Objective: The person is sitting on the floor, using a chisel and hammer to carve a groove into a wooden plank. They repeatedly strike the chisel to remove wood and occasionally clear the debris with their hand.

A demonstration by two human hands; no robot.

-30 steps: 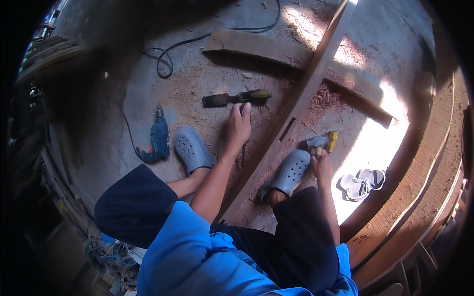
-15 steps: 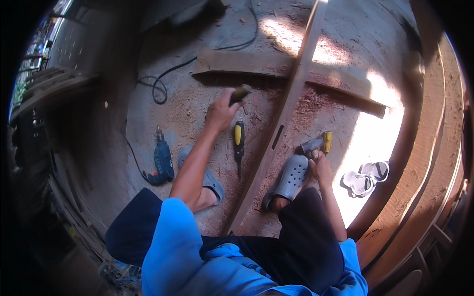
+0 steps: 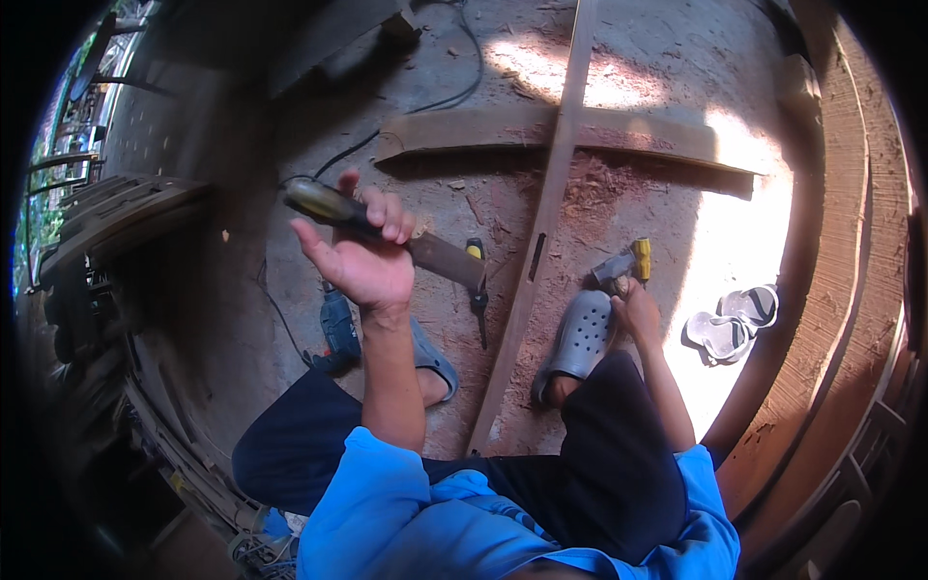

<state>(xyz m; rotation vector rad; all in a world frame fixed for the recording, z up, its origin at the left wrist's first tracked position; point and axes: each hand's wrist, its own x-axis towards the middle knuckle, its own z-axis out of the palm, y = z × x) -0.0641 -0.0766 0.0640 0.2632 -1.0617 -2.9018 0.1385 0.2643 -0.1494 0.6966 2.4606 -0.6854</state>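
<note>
Your left hand (image 3: 362, 256) is palm up at the left of centre, its fingers curled over the handle of a wide chisel (image 3: 452, 261) and the thumb spread out to the left. The chisel lies across that palm, with the green-yellow butt of its handle toward the upper left and the flat blade slanting down toward the middle of the frame. Your right hand (image 3: 638, 311), right of centre, is closed on the handle of a hammer (image 3: 613, 268) with a grey head and a yellow end, just beyond the toe of your right clog (image 3: 583, 333).

Beneath the chisel blade in the view, a yellow-and-black handled tool (image 3: 480, 304) lies on the floor, its dark shaft pointing down the frame. A blue drill (image 3: 338, 329) sits left of centre, partly hidden by your left forearm; any lettering on it is too small to read. Creases make the dark print on your blue shirt (image 3: 377, 493), at the bottom, unreadable.

A long slotted beam (image 3: 556, 193) runs from the top to lower centre, crossing a second timber (image 3: 667, 135). Pale sandals (image 3: 732, 327) lie in the sunlit patch at right.
</note>
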